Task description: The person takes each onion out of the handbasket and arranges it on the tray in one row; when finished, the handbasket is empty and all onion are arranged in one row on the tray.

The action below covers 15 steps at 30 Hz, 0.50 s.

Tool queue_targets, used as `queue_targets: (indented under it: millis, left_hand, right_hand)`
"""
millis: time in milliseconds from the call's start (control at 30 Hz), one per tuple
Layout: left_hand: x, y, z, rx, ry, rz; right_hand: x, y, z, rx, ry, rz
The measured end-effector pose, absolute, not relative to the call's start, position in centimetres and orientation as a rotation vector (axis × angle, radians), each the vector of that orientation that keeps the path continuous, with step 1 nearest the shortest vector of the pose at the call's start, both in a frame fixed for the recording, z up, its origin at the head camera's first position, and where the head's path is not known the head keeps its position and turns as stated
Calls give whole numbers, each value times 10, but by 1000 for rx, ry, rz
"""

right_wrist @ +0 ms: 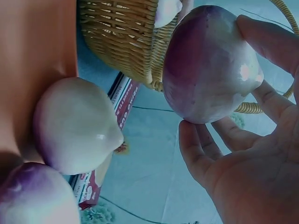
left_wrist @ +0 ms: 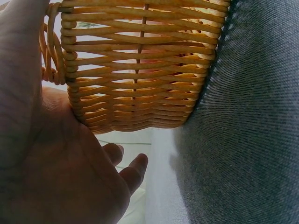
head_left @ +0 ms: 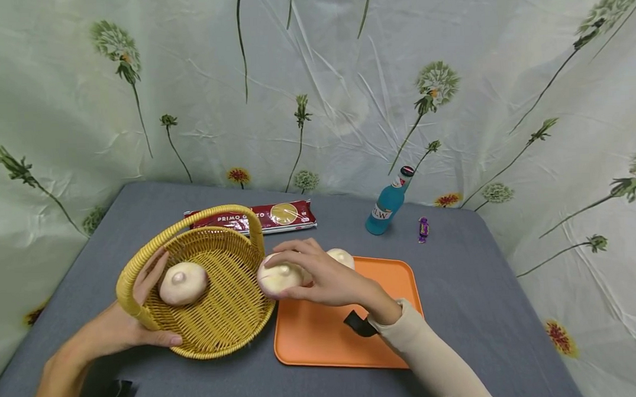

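Note:
A yellow wicker basket stands on the grey table, with one pale turnip lying inside. My left hand grips the basket's left rim, fingers inside and thumb outside. My right hand holds a second white-and-purple turnip in the air by the basket's right rim, at the left edge of the orange tray. Another turnip lies on the tray behind my hand. The right wrist view shows a third one beside it.
A red pasta packet lies behind the basket. A blue bottle leans at the back right, with a small purple sweet beside it. A flowered cloth hangs round the table. Bare grey tabletop lies right of the tray.

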<state>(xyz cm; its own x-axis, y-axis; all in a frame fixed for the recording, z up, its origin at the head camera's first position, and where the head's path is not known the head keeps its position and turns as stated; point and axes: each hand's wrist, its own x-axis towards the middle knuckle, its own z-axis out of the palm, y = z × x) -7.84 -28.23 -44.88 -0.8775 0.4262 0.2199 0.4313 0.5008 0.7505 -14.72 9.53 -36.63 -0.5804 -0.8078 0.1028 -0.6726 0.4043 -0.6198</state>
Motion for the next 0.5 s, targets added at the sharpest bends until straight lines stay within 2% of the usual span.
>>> queue_targets:
  millis: [500]
  left_hand:
    - [-77,-283,-450,-763,-2731,-1340]
  right_hand:
    - [-135,119,-378,-1202,2524,-1126]
